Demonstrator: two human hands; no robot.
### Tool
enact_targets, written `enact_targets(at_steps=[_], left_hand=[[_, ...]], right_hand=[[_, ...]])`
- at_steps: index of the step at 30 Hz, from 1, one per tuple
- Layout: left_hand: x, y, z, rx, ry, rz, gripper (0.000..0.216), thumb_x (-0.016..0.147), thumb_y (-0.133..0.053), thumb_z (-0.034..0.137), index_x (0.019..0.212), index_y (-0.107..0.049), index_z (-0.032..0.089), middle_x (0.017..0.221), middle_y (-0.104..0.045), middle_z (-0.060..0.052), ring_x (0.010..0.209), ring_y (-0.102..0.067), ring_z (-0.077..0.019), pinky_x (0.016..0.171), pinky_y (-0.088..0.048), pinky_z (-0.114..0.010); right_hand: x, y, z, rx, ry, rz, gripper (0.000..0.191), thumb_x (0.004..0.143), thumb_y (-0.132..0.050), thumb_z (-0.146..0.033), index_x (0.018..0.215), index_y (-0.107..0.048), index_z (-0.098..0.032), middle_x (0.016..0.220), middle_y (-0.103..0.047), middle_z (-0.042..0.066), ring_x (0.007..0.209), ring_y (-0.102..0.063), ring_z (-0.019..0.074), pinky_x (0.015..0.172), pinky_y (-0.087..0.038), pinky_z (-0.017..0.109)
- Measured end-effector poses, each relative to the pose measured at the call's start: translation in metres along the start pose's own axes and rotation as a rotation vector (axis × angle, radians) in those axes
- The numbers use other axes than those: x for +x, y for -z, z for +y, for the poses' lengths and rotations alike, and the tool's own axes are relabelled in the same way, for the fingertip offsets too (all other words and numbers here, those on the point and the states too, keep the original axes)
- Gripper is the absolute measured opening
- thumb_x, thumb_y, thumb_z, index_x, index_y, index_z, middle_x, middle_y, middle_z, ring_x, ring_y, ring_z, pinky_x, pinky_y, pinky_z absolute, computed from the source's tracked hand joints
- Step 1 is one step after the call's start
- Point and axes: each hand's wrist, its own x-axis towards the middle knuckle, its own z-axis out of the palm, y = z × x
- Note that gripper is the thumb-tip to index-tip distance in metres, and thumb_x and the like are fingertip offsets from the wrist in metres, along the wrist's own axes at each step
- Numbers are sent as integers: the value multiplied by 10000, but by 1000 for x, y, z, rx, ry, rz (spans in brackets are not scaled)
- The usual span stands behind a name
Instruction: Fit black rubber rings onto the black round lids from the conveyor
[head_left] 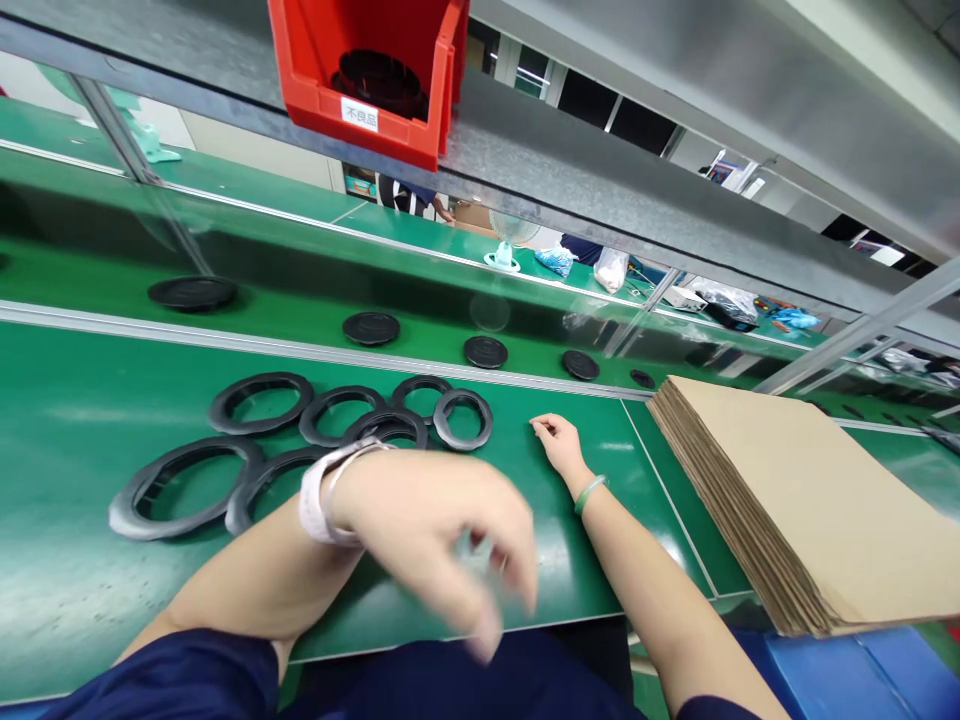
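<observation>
Black rings (pixel 309 420), flat matte hoops of several sizes, overlap on the smooth green mat (pixel 75 400) before us. Our left hand (pixel 435 540) hangs blurred beside them with its fingers loosely spread. Our right hand (pixel 559 445) rests curled near stacked cardboard (pixel 810 480).

A stack of cardboard sheets (pixel 817 500) lies just right of the right hand (pixel 559 448). Beyond that hand, black discs (pixel 371 328) sit on the conveyor belt (pixel 285 300). Well above, a red bin (pixel 367 70) stands on the shelf (pixel 600 170).

Navy sleeves (pixel 187 680), pale watch strap (pixel 319 500) on left wrist, green bangle (pixel 590 492) on right.
</observation>
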Motion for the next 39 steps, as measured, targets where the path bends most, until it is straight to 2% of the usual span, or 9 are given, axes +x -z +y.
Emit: enact_targets(at_steps=[5,12,14,17,22,25,30,35,39], left_hand=[[49,-28,-25,489,481,-98,179,735,-673,78,911,-707,74,908,-695,-209,899,-659,-357,778,-498,-420],[63,-70,-18,455,471,-193,317,770,-410,-65,846,-696,49,826,-698,-213,813,-684,-341,698,-487,-402],[60,-74,-3,324,364,-180,304,804,-439,-9,943,-677,118,917,-705,-151,862,-675,-312,737,-489,-392],[63,-85,6,-351,261,-166,138,854,-538,177,960,-621,206,978,-692,-58,920,-651,-265,798,-490,-358],[83,-122,-27,-1291,372,-84,299,880,-583,445,1023,-548,186,1007,-685,-72,993,-635,-241,928,-485,-369],[89,-136,-53,-1409,566,85,399,868,-617,526,1050,-523,184,1000,-688,-86,1035,-638,-266,976,-480,-417],[90,-138,-69,-1472,675,209,526,827,-687,546,1164,-495,191,1040,-683,-100,1108,-626,-290,1009,-462,-424],[90,-148,-76,-1411,669,294,628,714,-841,352,1204,-468,230,1011,-635,-41,1144,-617,-288,1004,-455,-377],[90,-152,-80,-1347,665,279,556,768,-785,355,1200,-464,213,1053,-649,-69,1137,-613,-286,997,-462,-403]], right_hand=[[2,0,-1,53,-28,-30,288,810,-585,-416,857,-731,-171,812,-681,68,717,-616,199,668,-489,305],[12,2,0,76,-48,-89,307,854,-551,-398,907,-722,-148,672,-644,33,559,-571,152,512,-466,243],[19,2,3,48,-38,-95,292,865,-546,-377,912,-722,-149,673,-651,27,546,-574,144,496,-472,232],[34,6,13,-42,-22,-44,249,882,-546,-335,898,-722,-160,703,-667,22,592,-604,148,556,-511,239],[72,38,43,-327,-30,272,215,907,-491,-206,959,-694,-157,942,-669,86,916,-602,218,897,-495,360],[102,77,67,-522,-53,420,239,892,-509,-158,1062,-675,-143,1089,-613,140,1100,-508,270,1036,-380,413],[149,138,112,-759,-206,585,379,880,-417,-61,1210,-604,-70,1219,-523,223,1136,-455,314,990,-363,426],[183,162,150,-873,-330,615,447,890,-338,-25,1258,-586,-85,1343,-458,216,1179,-414,311,981,-350,413],[196,170,172,-904,-404,579,375,887,-367,-42,1089,-678,-94,1144,-568,196,1092,-434,302,970,-350,439]])
